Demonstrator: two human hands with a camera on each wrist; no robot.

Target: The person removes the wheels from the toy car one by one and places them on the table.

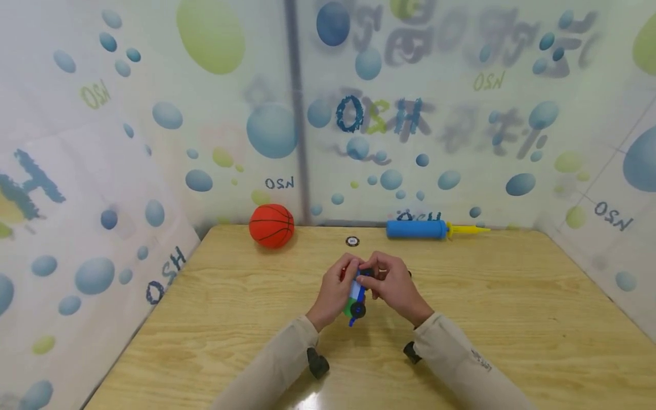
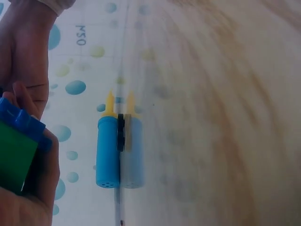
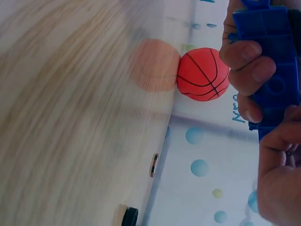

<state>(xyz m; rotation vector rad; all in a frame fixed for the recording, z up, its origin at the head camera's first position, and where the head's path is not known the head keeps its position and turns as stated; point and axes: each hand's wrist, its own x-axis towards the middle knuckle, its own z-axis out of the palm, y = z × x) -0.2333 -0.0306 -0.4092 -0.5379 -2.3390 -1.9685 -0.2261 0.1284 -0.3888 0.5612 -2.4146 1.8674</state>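
Note:
A small toy car [image 1: 356, 291] in blue, green and white is held over the table between both hands. My left hand [image 1: 334, 292] grips it from the left side, its fingers curled across the blue underside [image 3: 270, 52] in the right wrist view. My right hand [image 1: 397, 285] pinches a dark wheel at the car's far end with thumb and fingertips, which partly hide it. Another black wheel [image 1: 357, 310] sits on the near end, beside a small blue loop. In the left wrist view the green side [image 2: 16, 155] shows next to my left palm.
A red toy basketball [image 1: 272, 226] rests at the back left of the wooden table [image 1: 215, 341]. A round chip [image 1: 352, 241] lies at the back. A blue pump [image 1: 416, 229] with a yellow nozzle lies at the back right. A black disc [image 3: 130, 216] stands beyond my right hand. Patterned walls enclose the table.

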